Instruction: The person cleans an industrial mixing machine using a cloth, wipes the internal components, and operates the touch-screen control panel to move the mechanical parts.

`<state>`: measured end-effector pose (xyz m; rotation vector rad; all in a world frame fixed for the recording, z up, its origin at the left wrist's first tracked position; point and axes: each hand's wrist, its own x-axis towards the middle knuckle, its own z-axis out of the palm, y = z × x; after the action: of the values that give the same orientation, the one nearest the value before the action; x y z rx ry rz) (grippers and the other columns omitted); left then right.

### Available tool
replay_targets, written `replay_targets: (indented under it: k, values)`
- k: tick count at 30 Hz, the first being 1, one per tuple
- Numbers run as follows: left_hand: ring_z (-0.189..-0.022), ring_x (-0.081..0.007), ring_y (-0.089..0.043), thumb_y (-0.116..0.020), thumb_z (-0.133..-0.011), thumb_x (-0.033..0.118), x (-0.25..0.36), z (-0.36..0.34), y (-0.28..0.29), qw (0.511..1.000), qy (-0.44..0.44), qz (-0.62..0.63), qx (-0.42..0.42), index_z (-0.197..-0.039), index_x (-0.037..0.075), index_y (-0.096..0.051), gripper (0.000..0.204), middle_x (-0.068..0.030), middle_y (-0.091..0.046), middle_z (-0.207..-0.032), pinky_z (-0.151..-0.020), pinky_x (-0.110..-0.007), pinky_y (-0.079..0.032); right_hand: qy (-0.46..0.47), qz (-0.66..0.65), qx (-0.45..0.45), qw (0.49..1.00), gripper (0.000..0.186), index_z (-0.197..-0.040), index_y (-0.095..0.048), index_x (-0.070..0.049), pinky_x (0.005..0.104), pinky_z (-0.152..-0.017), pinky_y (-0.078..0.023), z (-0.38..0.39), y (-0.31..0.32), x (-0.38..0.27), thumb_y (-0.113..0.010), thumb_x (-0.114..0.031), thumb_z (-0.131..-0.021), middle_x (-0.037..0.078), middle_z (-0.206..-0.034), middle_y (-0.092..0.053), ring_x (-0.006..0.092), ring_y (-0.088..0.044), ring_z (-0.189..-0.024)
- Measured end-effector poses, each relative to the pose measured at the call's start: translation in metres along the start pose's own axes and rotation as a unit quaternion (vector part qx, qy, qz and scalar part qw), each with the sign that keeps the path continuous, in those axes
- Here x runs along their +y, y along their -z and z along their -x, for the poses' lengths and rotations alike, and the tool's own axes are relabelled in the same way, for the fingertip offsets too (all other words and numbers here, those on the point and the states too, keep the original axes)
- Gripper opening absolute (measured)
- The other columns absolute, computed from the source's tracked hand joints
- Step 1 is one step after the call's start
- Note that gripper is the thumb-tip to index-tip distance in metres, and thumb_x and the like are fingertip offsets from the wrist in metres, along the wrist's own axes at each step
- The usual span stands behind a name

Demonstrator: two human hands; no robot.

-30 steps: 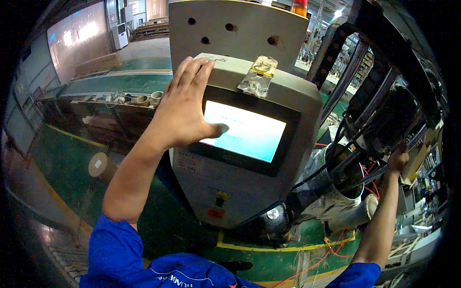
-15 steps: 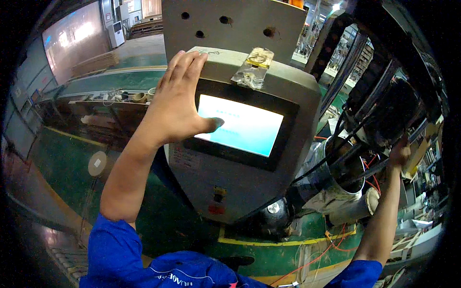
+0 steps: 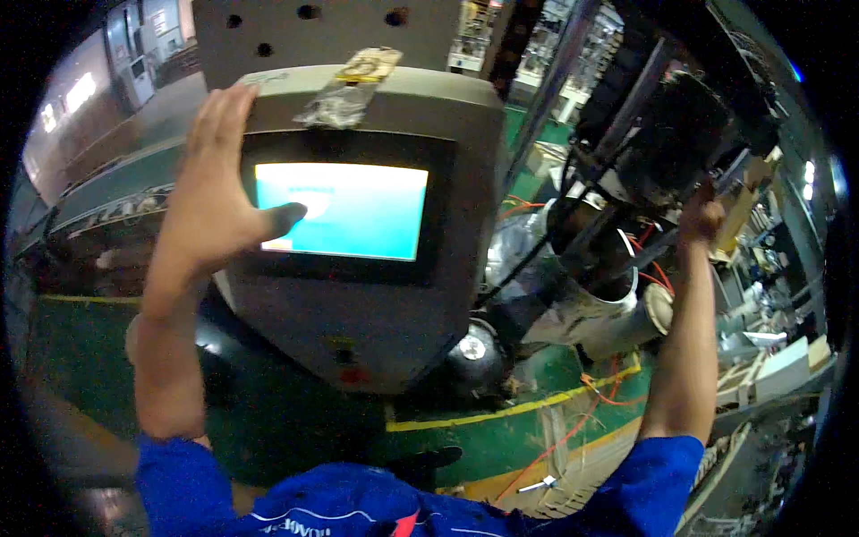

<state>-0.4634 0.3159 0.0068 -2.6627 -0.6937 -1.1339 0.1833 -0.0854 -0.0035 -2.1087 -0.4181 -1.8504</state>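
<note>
A grey control box (image 3: 385,313) stands in front of me, its lit blue touch screen (image 3: 344,210) facing me. My left hand (image 3: 215,192) lies flat against the box's left edge, fingers spread upward, with the thumb pressed on the left part of the screen. It holds nothing. A small clear plastic bag with a yellow label (image 3: 344,85) lies on top of the box. My right hand (image 3: 700,215) reaches far right and grips a dark bar of the black machine (image 3: 662,143) there.
A white cylindrical duct (image 3: 595,309) and bundled cables (image 3: 546,242) hang between the box and the machine. Below is a green floor with a yellow line (image 3: 501,412) and loose orange wires (image 3: 573,438). A long workbench (image 3: 107,224) runs at the left.
The view has swung so the control box now fills the left and centre. My left thumb stays on the screen and my right hand keeps its grip on the machine.
</note>
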Motion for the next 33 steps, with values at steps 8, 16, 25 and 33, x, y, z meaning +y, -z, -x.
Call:
replay_targets:
  k: [8, 16, 25, 33]
  values:
    - [-0.150, -0.0406, -0.024, -0.080, -0.065, 0.068, 0.001, -0.004, 0.002, 1.000, -0.006, -0.015, -0.013, -0.156, 0.007, -0.027, 0.122, -0.0215, -0.031, -0.159, -0.123, -0.048, -0.023, -0.040, -0.178, -0.090, 0.979, 0.066, -0.111, -0.070, -0.001, 0.0518, -0.077, -0.049, 0.000, 0.016, -0.012, -0.036, -0.058, -0.105, 0.030, -0.102, -0.069, 0.0474, -0.065, -0.098]
    - [-0.151, -0.0395, -0.024, -0.081, -0.065, 0.068, 0.003, -0.007, -0.004, 1.000, -0.009, 0.013, -0.020, -0.158, 0.009, -0.027, 0.122, -0.0211, -0.030, -0.160, -0.123, -0.047, -0.022, -0.011, -0.036, -0.202, 0.979, 0.064, -0.119, -0.069, -0.003, 0.0520, -0.079, -0.050, -0.016, -0.008, 0.040, -0.040, -0.058, -0.103, 0.026, -0.097, -0.071, 0.0464, -0.066, -0.093]
    - [-0.147, -0.0373, -0.033, -0.076, -0.067, 0.070, -0.004, 0.000, 0.000, 1.000, -0.023, 0.006, -0.001, -0.156, 0.009, -0.033, 0.116, -0.0184, -0.035, -0.159, -0.121, -0.047, -0.028, -0.133, -0.174, -0.161, 0.962, 0.076, -0.113, -0.073, -0.002, 0.0514, -0.090, -0.050, -0.008, 0.060, -0.082, -0.040, -0.069, -0.098, 0.025, -0.105, -0.072, 0.0448, -0.066, -0.107]
    - [-0.146, -0.0361, -0.037, -0.082, -0.067, 0.051, 0.001, -0.007, -0.008, 0.999, -0.033, 0.025, 0.011, -0.155, 0.009, -0.036, 0.107, -0.0193, -0.039, -0.157, -0.120, -0.045, -0.030, -0.191, -0.213, -0.144, 0.947, 0.068, -0.115, -0.073, -0.006, 0.0482, -0.089, -0.050, -0.011, 0.060, -0.058, -0.044, -0.065, -0.098, 0.024, -0.106, -0.072, 0.0444, -0.066, -0.107]
